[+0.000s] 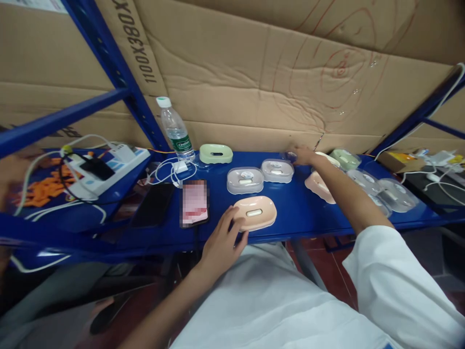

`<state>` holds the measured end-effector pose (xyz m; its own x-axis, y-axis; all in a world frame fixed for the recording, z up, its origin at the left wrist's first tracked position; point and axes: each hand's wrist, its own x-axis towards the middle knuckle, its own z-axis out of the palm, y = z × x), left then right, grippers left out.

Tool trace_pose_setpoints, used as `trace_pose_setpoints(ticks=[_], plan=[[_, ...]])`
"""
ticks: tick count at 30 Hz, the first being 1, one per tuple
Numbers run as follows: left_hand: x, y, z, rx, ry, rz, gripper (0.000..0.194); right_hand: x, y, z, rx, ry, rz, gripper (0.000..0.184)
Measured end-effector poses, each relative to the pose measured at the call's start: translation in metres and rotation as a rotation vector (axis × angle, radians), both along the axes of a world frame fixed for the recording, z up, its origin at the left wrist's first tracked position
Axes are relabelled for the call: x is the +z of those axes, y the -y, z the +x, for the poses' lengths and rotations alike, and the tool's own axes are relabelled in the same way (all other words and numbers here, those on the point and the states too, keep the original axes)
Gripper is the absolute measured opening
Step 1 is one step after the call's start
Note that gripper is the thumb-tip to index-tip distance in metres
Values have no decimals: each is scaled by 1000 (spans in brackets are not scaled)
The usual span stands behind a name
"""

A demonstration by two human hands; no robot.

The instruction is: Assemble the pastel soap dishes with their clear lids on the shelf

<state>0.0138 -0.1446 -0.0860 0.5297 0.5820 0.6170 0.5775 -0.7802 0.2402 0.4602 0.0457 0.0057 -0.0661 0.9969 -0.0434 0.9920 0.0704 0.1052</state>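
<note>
Left hand (pixel 225 236) seemingly steadies peach dish (pixel 260 220), grip apart — blurred right hand (pixel 302 155), grip unclear, likely needs a light pinch

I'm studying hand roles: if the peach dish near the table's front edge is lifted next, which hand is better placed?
Probably the left hand: it touches the left end of that peach dish, while the right hand is farther back, near the cardboard.

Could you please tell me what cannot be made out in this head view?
All in the head view:
Right hand: fingertips and whatever they touch, blurred.
Lit phone: screen pixelated.
Rightmost peach dish: partly hidden by the right forearm.
Labels on the clear lids: print too small.
</note>
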Motion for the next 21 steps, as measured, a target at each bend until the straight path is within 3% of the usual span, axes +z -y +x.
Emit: trace_pose_setpoints(ticks=[6,9,12,14,17,19,21], plan=[[0,1,0,19,22,-67,26,1,-9,14,-52,-117,-89,83],[3,0,-3,25,70,-179,26,0,-8,15,-100,-142,-68,85],[3,-3,-7,-4,145,-260,29,12,2,14,-134,-151,13,83],[1,-5,-8,-7,190,-311,36,27,22,8,-148,-148,116,85],[-5,-7,-8,-9,279,-393,53,42,74,-23,-70,-197,335,84],[-8,-8,-7,-17,328,-442,61,38,117,-62,161,-364,466,76],[-10,-8,-7,-29,354,-480,66,22,155,-108,371,-458,416,72]])
